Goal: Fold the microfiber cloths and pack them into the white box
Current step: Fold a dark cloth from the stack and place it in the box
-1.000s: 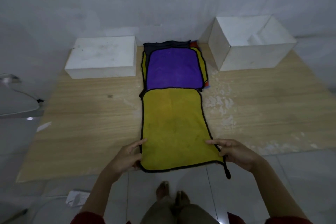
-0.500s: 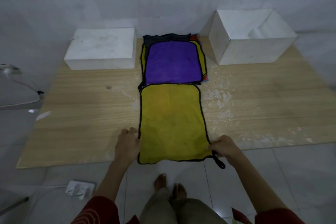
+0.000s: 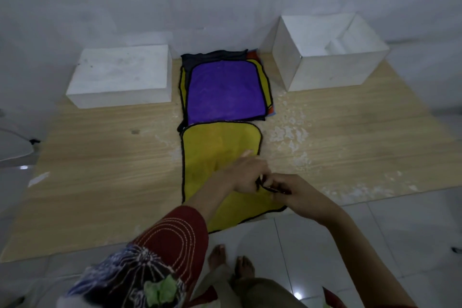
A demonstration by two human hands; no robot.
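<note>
Lower centre, the yellow black-edged microfiber cloth [image 3: 212, 157] lies flat on the wooden board [image 3: 100, 170]. The left hand [image 3: 246, 174] and right hand [image 3: 290, 190] meet at its right edge, fingers curled, seemingly pinching the black trim. Pulling unevenly could skew the fold meant for the open white box [image 3: 325, 75], upper right.

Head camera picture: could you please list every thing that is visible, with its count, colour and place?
yellow cloth: one, yellow with black edge, spread on the board, near end at its front edge
pile of cloths: one, purple on top, yellow, dark and orange below, behind the yellow cloth
open box: one, white, back right of the board
block: one, white, back left
board: one, light wood, on the floor
crumbs: many, white, right of the yellow cloth
feet: two, bare, bottom centre
left hand: one, on the cloth's right edge
right hand: one, beside it, pinching the cloth's black loop
</note>
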